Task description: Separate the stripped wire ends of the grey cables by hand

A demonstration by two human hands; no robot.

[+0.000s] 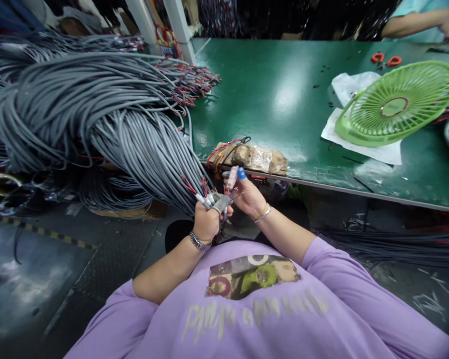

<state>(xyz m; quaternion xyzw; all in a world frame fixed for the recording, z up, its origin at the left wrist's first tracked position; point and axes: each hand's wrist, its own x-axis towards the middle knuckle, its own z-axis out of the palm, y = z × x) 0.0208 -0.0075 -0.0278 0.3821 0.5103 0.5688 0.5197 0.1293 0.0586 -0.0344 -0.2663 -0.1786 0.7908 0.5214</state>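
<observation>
My left hand is closed around the ends of several grey cables, its thumb wrapped in a grey covering. Stripped ends with thin red, blue and orange wires fan out above the fist. Close against it on the right, my right hand has its fingers bent together at the thin coloured wires; the exact pinch is partly hidden. Pale pink and blue wraps cover two of its digits. From the left hand, the grey cables run back into a thick bundle draped over the table's left side.
Beyond my hands, a wooden block with tape and red and black leads lies at the edge of the green table. A green fan stands on white paper at right, near orange-handled scissors. A co-worker's arm shows at top right.
</observation>
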